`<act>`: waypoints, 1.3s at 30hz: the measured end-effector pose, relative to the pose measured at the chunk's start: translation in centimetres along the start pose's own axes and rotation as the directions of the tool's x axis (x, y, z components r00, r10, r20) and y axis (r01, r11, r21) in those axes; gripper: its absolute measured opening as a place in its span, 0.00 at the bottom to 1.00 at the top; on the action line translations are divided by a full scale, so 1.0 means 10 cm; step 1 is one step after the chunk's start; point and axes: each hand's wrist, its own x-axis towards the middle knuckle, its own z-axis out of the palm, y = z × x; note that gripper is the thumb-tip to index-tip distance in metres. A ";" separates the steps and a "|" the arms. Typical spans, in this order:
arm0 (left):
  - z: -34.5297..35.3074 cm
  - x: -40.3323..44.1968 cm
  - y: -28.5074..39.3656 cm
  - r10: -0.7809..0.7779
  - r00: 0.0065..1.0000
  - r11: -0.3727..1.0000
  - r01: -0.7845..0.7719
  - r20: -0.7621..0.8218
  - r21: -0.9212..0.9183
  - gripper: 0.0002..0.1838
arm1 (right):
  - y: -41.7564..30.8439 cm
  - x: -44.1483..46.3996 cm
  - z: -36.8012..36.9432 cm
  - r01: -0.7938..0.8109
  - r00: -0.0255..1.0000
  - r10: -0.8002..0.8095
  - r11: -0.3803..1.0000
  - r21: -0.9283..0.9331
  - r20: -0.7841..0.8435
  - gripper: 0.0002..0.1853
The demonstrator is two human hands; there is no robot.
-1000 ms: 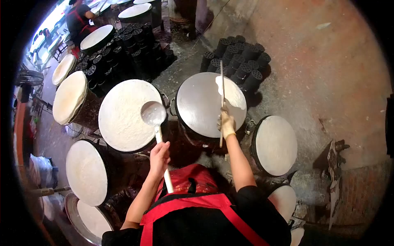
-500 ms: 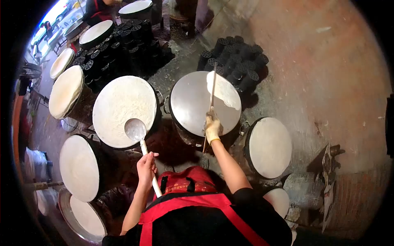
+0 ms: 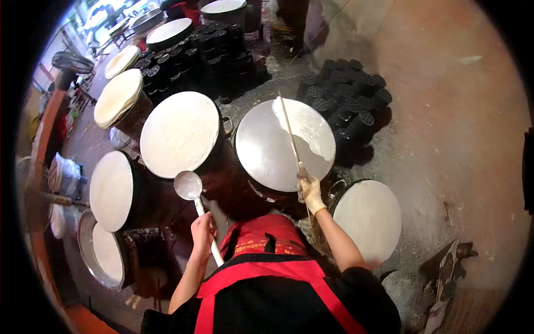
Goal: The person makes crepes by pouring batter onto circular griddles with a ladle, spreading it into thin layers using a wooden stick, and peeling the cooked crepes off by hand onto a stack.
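My bare left hand (image 3: 203, 229) is closed around the white handle of a ladle (image 3: 188, 185). The ladle's round bowl is just off the near edge of the left griddle (image 3: 181, 133), which is covered with pale batter. My right hand (image 3: 310, 191), in a cream work glove, grips a thin wooden stick (image 3: 290, 132). The stick reaches across the right griddle (image 3: 258, 153), whose surface is bare grey metal on the left. A wet white patch of batter (image 3: 307, 131) spreads along its far right side, beside the stick.
Dark, holed coal briquettes (image 3: 347, 92) stand behind the right griddle, with another stack (image 3: 208, 53) at the far left. Several other batter-covered griddles surround me, including one at right (image 3: 370, 220) and one at left (image 3: 111, 191). A fan (image 3: 72, 62) stands far left.
The view has shifted. The ladle has moved off the left griddle toward me. My right hand has drawn back to the right griddle's near edge, and the batter patch extends farther along the rim.
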 end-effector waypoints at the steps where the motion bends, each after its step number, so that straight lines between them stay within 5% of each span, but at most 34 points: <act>1: 0.08 -0.10 0.02 -0.050 0.998 0.998 0.049 -0.037 -0.030 0.15 | -0.08 -0.02 0.01 -0.016 0.997 0.019 0.999 -0.045 0.079 0.15; 5: 0.10 -0.30 -0.26 -0.015 0.999 0.999 0.013 -0.047 -0.035 0.20 | -0.20 -0.26 -0.47 -0.057 0.961 0.063 0.998 -0.029 0.269 0.15; 9: 0.11 -0.44 -0.48 -0.031 0.998 0.998 0.028 -0.048 -0.062 0.16 | -0.38 0.13 -0.70 0.012 0.999 -0.006 0.991 0.131 -0.046 0.13; 10: 0.13 -0.49 -0.51 -0.044 0.998 0.996 0.041 -0.041 -0.074 0.14 | -0.49 0.20 -0.72 -0.179 0.984 0.180 0.978 0.108 0.003 0.11; 11: 0.17 -0.56 -0.50 -0.066 0.997 0.996 0.064 -0.041 -0.063 0.14 | -0.32 0.34 -0.71 -0.020 0.998 0.023 0.999 -0.049 0.067 0.10; 13: 0.16 -0.59 -0.56 -0.081 0.997 0.993 0.079 -0.015 -0.085 0.13 | -0.44 0.20 -0.56 -0.190 0.955 0.207 0.977 -0.097 0.214 0.13; 16: 0.18 -0.62 -0.60 -0.080 0.997 0.990 0.077 -0.017 -0.121 0.14 | -0.37 0.00 -0.71 -0.106 0.891 0.175 0.978 -0.181 0.420 0.16; 19: 0.23 -0.66 -0.54 -0.063 0.997 0.990 0.057 -0.038 -0.129 0.14 | -0.61 -0.17 -1.10 -0.251 0.832 0.287 0.958 -0.140 0.475 0.18; 21: 0.27 -0.71 -0.50 -0.064 0.995 0.991 0.055 -0.071 -0.124 0.14 | -0.34 0.26 -1.21 0.035 0.909 0.024 0.991 -0.132 0.416 0.20; 23: 0.29 -0.73 -0.45 -0.068 0.992 0.991 0.055 -0.105 -0.118 0.14 | -0.55 0.49 -1.02 -0.101 0.963 0.124 0.989 -0.106 0.239 0.21; 28: 0.35 -0.82 -0.33 -0.058 0.985 0.997 0.049 -0.166 -0.059 0.13 | -0.81 0.27 -1.08 -0.173 0.814 0.293 0.947 -0.272 0.502 0.16; 31: 0.25 -0.84 -0.38 -0.060 0.983 0.997 0.049 -0.172 -0.063 0.14 | -0.64 0.46 -1.41 -0.376 0.796 0.331 0.927 -0.016 0.506 0.17; 32: 0.24 -0.86 -0.38 -0.048 0.986 0.997 0.038 -0.158 -0.064 0.16 | -0.69 0.47 -1.50 -0.112 0.827 0.177 0.982 -0.153 0.533 0.20; 33: 0.24 -0.88 -0.37 -0.052 0.985 0.996 0.039 -0.165 -0.079 0.16 | -0.56 0.76 -1.54 -0.025 0.813 0.145 0.976 -0.216 0.563 0.22; 35: 0.26 -0.90 -0.33 -0.059 0.983 0.994 0.041 -0.174 -0.104 0.17 | -0.84 0.66 -1.18 -0.102 0.912 0.156 0.982 -0.161 0.378 0.21; 39: 0.22 -0.84 -0.26 -0.114 0.978 0.992 0.104 -0.174 -0.069 0.18 | -0.75 0.30 -1.26 -0.146 0.761 0.330 0.926 -0.349 0.558 0.21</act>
